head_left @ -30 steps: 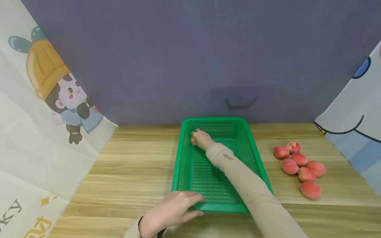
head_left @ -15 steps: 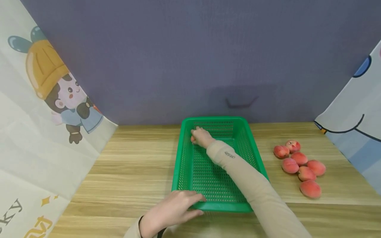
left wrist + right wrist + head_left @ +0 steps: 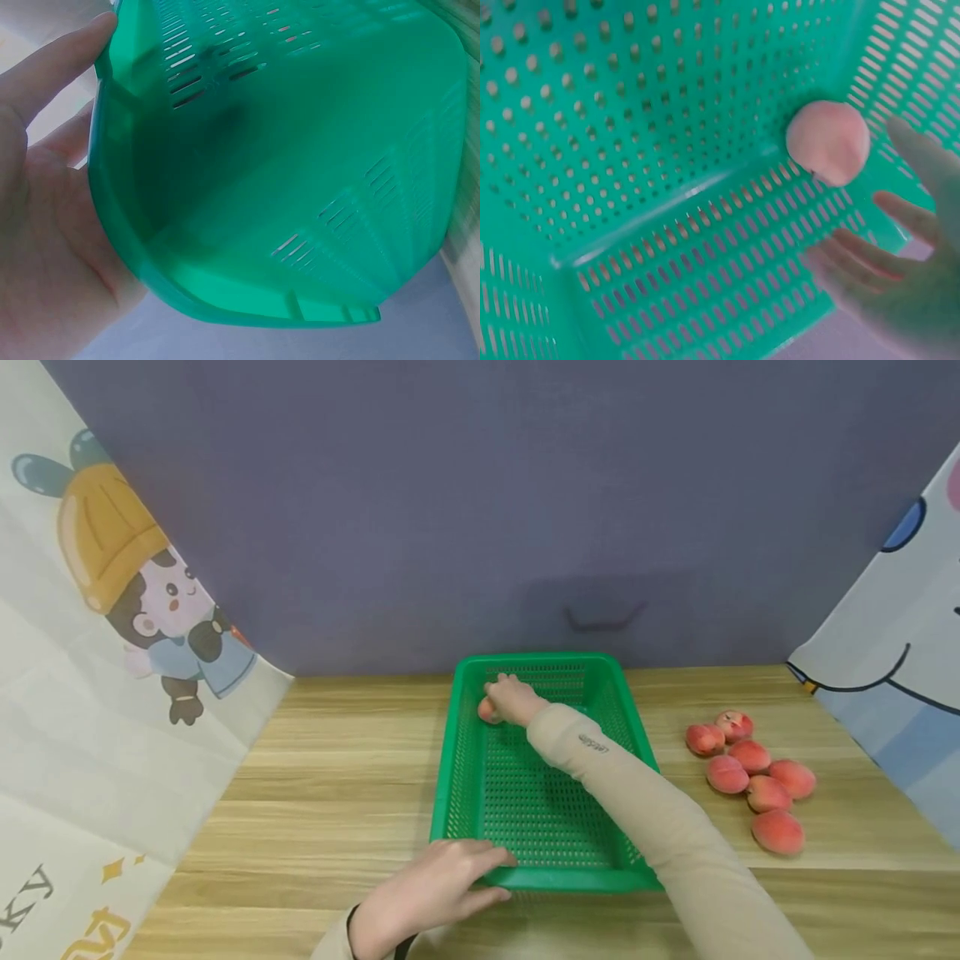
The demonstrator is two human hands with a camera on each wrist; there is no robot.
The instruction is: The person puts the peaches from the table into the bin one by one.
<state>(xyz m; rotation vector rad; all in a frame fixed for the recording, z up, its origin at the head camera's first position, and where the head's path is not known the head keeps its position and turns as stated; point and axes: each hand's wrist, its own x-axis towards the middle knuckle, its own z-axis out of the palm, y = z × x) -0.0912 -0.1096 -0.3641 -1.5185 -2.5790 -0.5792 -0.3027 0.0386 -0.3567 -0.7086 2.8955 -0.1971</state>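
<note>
A green perforated plastic basket stands on the table before me. My left hand grips its near left corner, with the fingers over the rim and the thumb outside. In the left wrist view the same hand lies along the basket wall. Inside, at the far left corner, lies a single peach. My right hand is reached into the basket just right of that fruit. The right wrist view shows its fingers spread, a gap separating them from the peach.
Right of the basket, several peaches lie grouped on the wooden table. A grey-purple panel rises close behind the basket. Printed white sheets border the left and right sides.
My right hand has let go of the peach and shifted slightly right and up, so more of the fruit shows. The left hand has stayed at the rim.
</note>
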